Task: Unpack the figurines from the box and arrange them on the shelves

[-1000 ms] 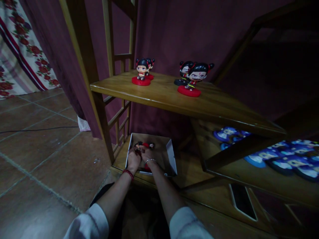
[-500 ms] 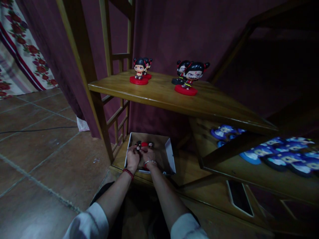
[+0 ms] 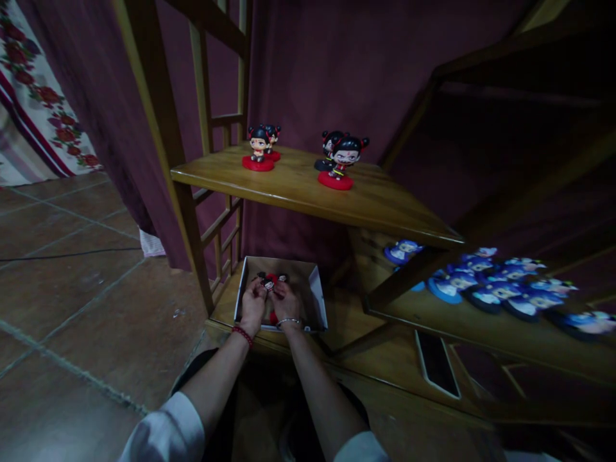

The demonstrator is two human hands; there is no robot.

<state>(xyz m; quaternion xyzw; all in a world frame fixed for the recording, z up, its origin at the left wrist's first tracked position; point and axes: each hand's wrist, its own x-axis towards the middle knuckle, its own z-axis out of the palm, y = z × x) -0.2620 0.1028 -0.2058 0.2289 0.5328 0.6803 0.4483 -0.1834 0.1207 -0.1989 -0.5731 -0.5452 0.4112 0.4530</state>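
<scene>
A shallow open box (image 3: 316, 298) with a brown inside and white outer walls sits on the low wooden shelf. Over it, my left hand (image 3: 253, 304) and my right hand (image 3: 285, 301) come together, both closed around one small black-haired figurine (image 3: 267, 284). The figurine's head shows between my fingertips; its lower part is hidden. Other small figurines with black and red parts lie in the box just behind my fingers, among them one near a dark-haired head (image 3: 282, 278). A bit of red shows beside my right wrist.
Black-haired figurines on round bases, including a grinning one (image 3: 344, 157) and a seated one (image 3: 258, 144), stand on the upper shelf (image 3: 289, 183) above my hands. Several blue figurines (image 3: 452, 282) fill the right shelf. A phone-like dark slab (image 3: 437, 362) lies lower right. A wooden post (image 3: 192, 240) rises at left.
The view has shifted, so the shelves and upper figurines appear further left. The held figurine's head now shows more clearly, raised between my fingertips.
</scene>
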